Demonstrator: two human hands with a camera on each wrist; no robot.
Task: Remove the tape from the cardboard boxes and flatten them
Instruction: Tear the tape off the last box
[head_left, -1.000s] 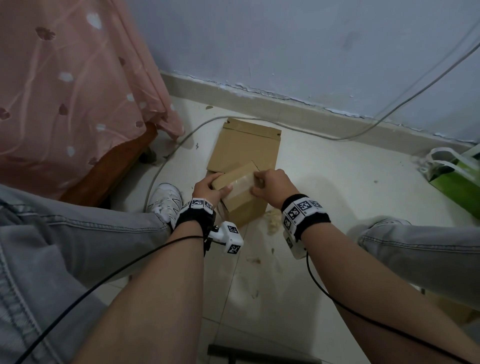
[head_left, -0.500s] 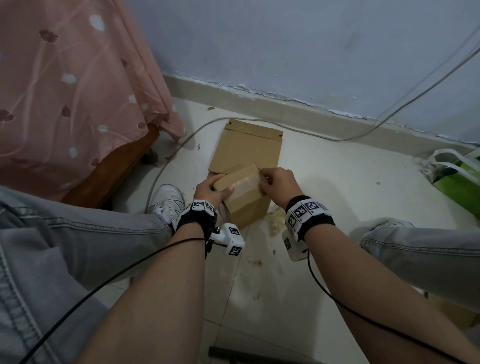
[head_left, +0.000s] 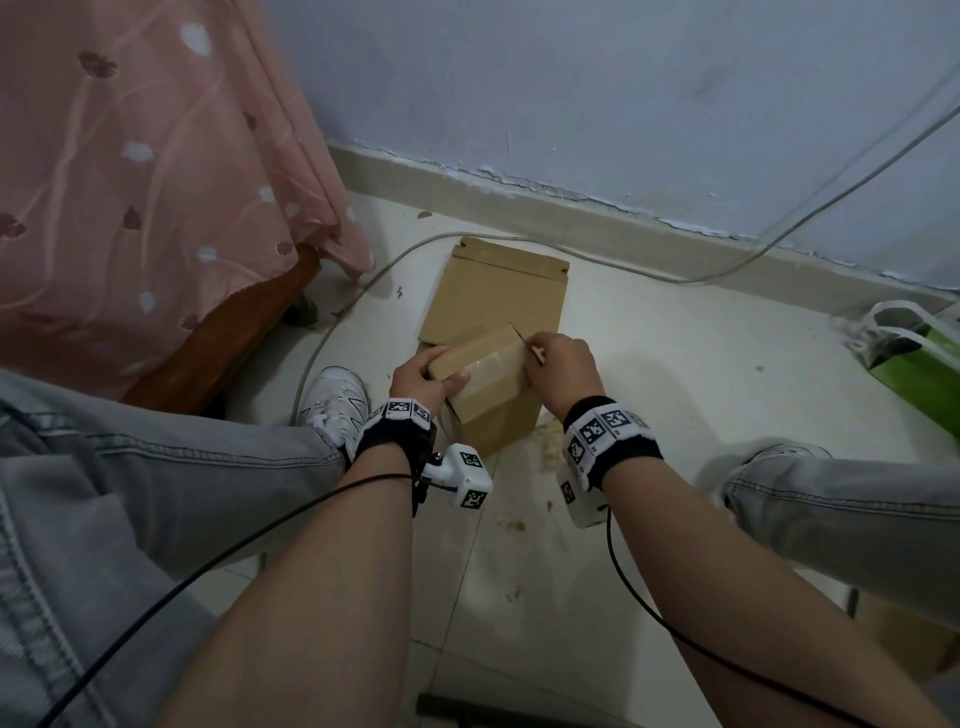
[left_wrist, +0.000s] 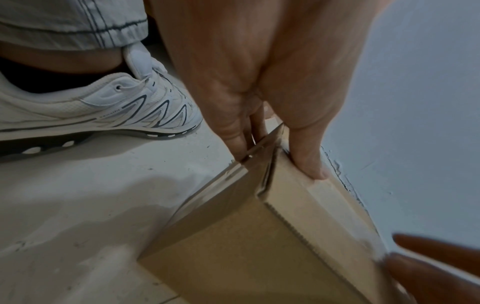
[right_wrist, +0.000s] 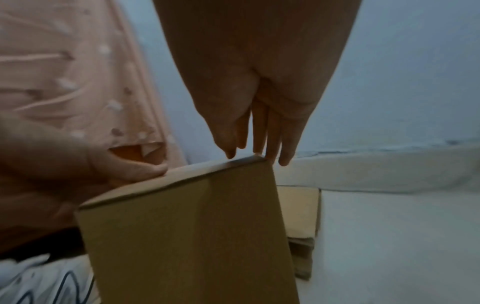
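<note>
Cardboard box (head_left: 485, 387), taped on top, gripped at one end by the left hand (head_left: 423, 375); right hand (head_left: 563, 366) fingers pinch its far corner.

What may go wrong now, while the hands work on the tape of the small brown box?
1. The right hand picks at the clear tape strip only at the box corner; the tape may tear.
2. The left hand grips only one end of the small brown cardboard box, so it may twist or slip.
</note>
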